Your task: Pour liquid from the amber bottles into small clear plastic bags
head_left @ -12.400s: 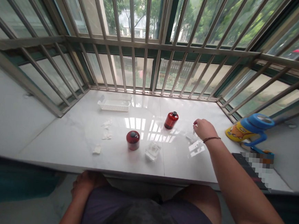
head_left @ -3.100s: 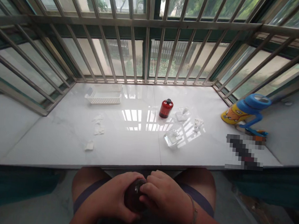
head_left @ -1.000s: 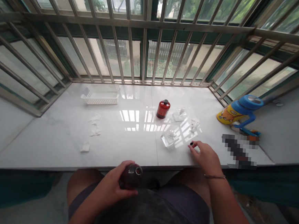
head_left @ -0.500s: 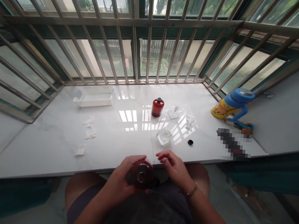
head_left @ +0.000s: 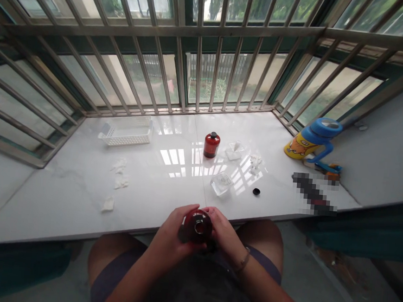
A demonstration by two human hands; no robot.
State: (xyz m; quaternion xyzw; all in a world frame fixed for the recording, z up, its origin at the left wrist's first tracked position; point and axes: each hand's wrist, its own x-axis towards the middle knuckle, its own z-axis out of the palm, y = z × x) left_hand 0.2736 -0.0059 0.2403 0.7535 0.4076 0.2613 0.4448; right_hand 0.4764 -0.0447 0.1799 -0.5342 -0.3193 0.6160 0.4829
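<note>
A dark red round bottle (head_left: 198, 226) with its top opening uncovered is held over my lap at the near edge of the white marble sill (head_left: 79, 192). My left hand (head_left: 171, 232) wraps around its left side. My right hand (head_left: 223, 232) grips its right side. A small black cap (head_left: 256, 191) lies on the sill to the right. A clear glass dish (head_left: 221, 184) sits just beyond the bottle. A second red bottle (head_left: 211, 145) with a black cap stands upright further back.
A white plastic basket (head_left: 126, 133) sits at the back left. Scraps of white tissue (head_left: 118, 174) lie on the left, more crumpled bits (head_left: 255, 163) on the right. A yellow and blue cup (head_left: 312, 141) stands at the far right. Metal window bars (head_left: 197, 71) close off the back.
My right hand has come back from setting the black cap on the sill and closed on the open bottle. The bottle has risen slightly toward the sill edge.
</note>
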